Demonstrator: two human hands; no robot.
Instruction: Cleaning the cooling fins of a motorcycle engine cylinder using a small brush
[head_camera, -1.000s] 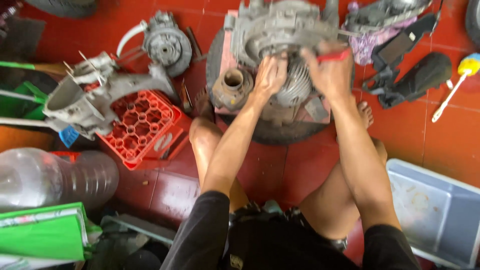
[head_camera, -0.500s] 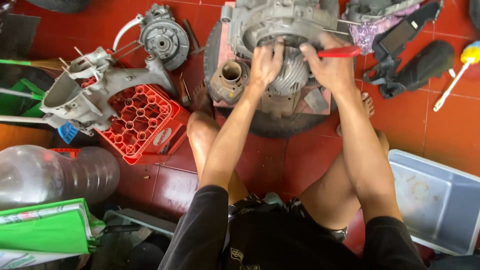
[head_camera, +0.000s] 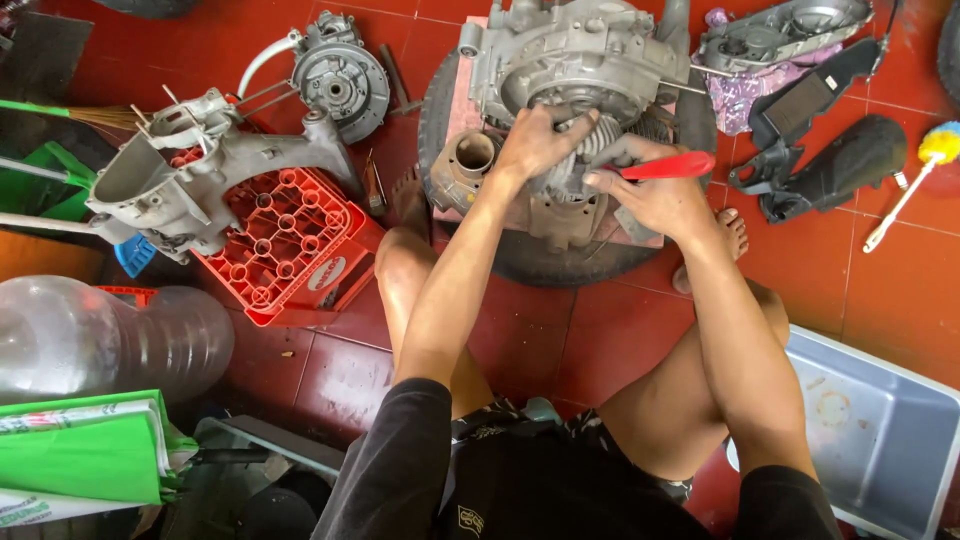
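Your left hand (head_camera: 535, 145) lies flat on the grey engine (head_camera: 575, 60), fingers spread wide. Your right hand (head_camera: 655, 195) is closed around a red-handled tool (head_camera: 665, 166). The engine sits on a black tyre (head_camera: 540, 255) on the red floor (head_camera: 560, 330), between your knees.

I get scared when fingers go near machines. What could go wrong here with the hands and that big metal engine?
The left hand has fingers in among the metal fins of the engine, so a slip might pinch or scrape them. The right hand holds a red tool close to the left fingers and could poke them. The engine sits on a tyre, not flat floor, so hard pushing might rock it toward the bare foot.
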